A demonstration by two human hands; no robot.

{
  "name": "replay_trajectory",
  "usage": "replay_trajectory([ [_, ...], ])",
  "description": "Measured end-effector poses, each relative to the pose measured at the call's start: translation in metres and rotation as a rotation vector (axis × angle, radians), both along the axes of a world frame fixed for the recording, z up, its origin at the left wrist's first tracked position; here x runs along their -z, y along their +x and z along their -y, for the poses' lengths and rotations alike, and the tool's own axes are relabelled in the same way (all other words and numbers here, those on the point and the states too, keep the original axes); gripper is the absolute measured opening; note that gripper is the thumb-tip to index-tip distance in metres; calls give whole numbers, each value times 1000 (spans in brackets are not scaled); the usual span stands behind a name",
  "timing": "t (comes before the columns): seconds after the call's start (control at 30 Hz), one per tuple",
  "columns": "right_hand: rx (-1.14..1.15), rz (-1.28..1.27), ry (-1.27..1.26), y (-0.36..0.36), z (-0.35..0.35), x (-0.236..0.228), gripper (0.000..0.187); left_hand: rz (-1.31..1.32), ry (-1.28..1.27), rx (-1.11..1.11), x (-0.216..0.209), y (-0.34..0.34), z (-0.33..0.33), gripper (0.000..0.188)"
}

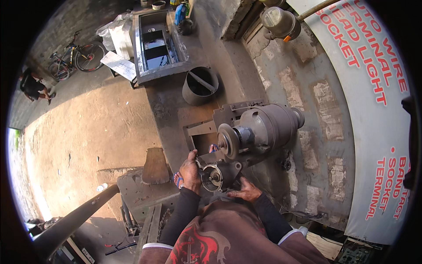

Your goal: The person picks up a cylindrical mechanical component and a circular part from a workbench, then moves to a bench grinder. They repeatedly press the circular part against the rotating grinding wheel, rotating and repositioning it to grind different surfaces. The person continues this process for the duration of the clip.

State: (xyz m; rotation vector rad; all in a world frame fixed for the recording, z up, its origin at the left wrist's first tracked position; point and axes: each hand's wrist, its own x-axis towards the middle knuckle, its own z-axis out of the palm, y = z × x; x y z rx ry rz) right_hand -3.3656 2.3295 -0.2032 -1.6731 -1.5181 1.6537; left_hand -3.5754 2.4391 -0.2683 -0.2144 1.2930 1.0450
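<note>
Our left hand (190, 174) is closed around the near-left edge of a round cast-metal motor housing (214, 177), while our right hand (247, 190) cradles its lower right side, thumb out, some fingers hidden. It sits between both hands, its mouth uncovered and a central shaft end showing, so we judge the opening done. Nothing is fitted over that mouth, and we take the work as midway; how much remains, we cannot tell. Just ahead of our hands is a grinding wheel (229, 141) on an electric motor (274, 127); whether housing and wheel touch is unclear. Farther ahead stand a bucket (198, 100) and a liquid-filled trough (149, 75).
</note>
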Motion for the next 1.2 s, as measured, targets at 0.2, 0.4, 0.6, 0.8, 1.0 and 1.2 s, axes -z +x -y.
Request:
replay_trajectory([
  [0.2,347,118,-11,-19,-10,34,98,-261,97,213,-3,-16,0,37],
  [0.4,559,-188,-153,-42,-28,-12,89,-811,261,683,-25,-29,2,48],
  [0.6,514,-290,-126,-54,-34,-37,86,-809,251,899,-31,-35,7,48],
  [0.8,540,10,-112,-55,-21,-38,87,-805,268,897,-30,-38,21,45],
  [1.0,465,-149,-67,-55,-26,-54,90,-791,212,979,-34,-36,30,48],
  [1.2,513,-202,-15,-49,-35,-60,72,-371,574,661,-76,-26,26,58],
])
